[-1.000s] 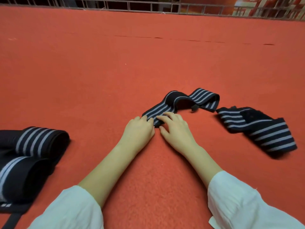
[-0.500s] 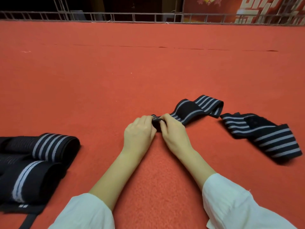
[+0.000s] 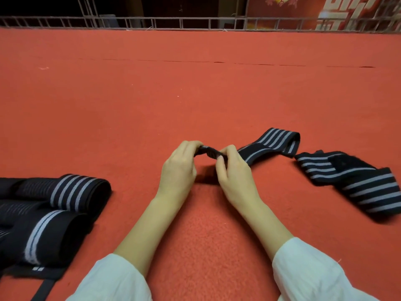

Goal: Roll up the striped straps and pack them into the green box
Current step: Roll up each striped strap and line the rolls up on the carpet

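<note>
Both hands meet over the middle of the wide red felt carpet [image 3: 195,94], lifted a little clear of it. The left hand [image 3: 179,168] and the right hand [image 3: 235,172] are each closed on the near end of a black elastic strap with grey lengthwise stripes [image 3: 269,144]; that end is bunched into a small dark roll between thumbs and fingertips. From the right hand the rest of this strap trails away to the right, lying on the carpet and folding back on itself in a loop at its far end.

Just beyond that loop, toward the right edge of the carpet, lies a second black strap with grey stripes [image 3: 355,183], loose and crumpled, with one end doubled over. Whether its near tip touches the first strap's loop I cannot tell; they come very close.

Along the left edge sits a pile of black striped wraps [image 3: 52,205], thicker and partly rolled, stacked against one another, with a narrow black band running out from beneath toward the near corner.

White loose sleeves [image 3: 314,272] cover both forearms from about the elbow.

At the far edge of the carpet runs a low grey metal railing [image 3: 195,22], with a red banner bearing pale lettering behind it on the right.
</note>
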Demonstrator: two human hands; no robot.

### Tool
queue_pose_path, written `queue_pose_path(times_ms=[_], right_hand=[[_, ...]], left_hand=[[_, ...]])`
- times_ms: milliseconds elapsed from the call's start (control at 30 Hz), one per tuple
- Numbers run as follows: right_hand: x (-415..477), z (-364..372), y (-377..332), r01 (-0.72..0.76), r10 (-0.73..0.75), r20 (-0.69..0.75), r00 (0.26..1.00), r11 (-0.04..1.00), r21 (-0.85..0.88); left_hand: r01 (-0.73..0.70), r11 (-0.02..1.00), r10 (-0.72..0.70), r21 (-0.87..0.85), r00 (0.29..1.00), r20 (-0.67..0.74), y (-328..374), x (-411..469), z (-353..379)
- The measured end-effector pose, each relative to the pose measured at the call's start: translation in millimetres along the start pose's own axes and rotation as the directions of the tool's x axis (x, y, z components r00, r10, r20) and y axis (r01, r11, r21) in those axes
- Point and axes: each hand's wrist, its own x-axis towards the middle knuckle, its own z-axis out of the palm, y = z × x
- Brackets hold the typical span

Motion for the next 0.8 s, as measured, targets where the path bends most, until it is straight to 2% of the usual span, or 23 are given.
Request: queue_pose_path(times_ms=[67, 133, 200, 300, 367, 433, 500, 567, 800], right_hand=[[0.1, -2.9, -5.7, -0.025, 0.026, -0.027, 0.999, 0.999, 0.040], [0.3, -6.4, -6.8, -0.113, 0.121, -0.043, 0.992, 0.982, 0.149], [-0.3, -15.1, -7.3, -0.204, 0.219, -0.026, 0.975, 0.939, 0.276], [0.6, -38.2, -17.5, -0.213, 0.215, 0.027, 0.976, 0.930, 0.299], [2.0, -56.4, -30.2, -0.214, 0.202, 0.073, 0.977, 0.936, 0.279], [4.2, -75.9, -45.6, -0.198, 0.177, 0.112, 0.978, 0.957, 0.211], [6.1, -95.2, -61.3, -0.157, 0.145, 0.126, 0.981, 0.984, 0.085], [5.4, -116.8, -80.2, -0.130, 0.124, 0.111, 0.986, 0.991, 0.042], [-16.5, -194.1, -167.1, -0.080, 0.070, 0.054, 0.996, 0.977, 0.200]], left_hand=[[0.157, 0.945, -0.164, -0.287, 0.986, -0.001, 7.0, 2.4, -1.7], [0.353, 0.757, -0.354, -0.550, 0.929, 0.109, 13.4, 4.8, -5.1], [0.425, 0.632, -0.431, -0.648, 0.888, 0.163, 16.5, 8.8, -10.4], [0.454, 0.560, -0.452, -0.693, 0.869, 0.204, 32.2, 18.3, -25.9], [0.441, 0.553, -0.420, -0.707, 0.880, 0.221, 50.5, 27.5, -39.5], [0.410, 0.590, -0.372, -0.695, 0.903, 0.217, 70.8, 37.8, -55.8], [0.358, 0.641, -0.326, -0.679, 0.928, 0.181, 92.9, 47.4, -75.4], [0.291, 0.675, -0.283, -0.679, 0.951, 0.126, 116.5, 55.5, -98.1], [0.126, 0.753, -0.108, -0.646, 0.992, 0.068, 193.6, 71.1, -178.3]])
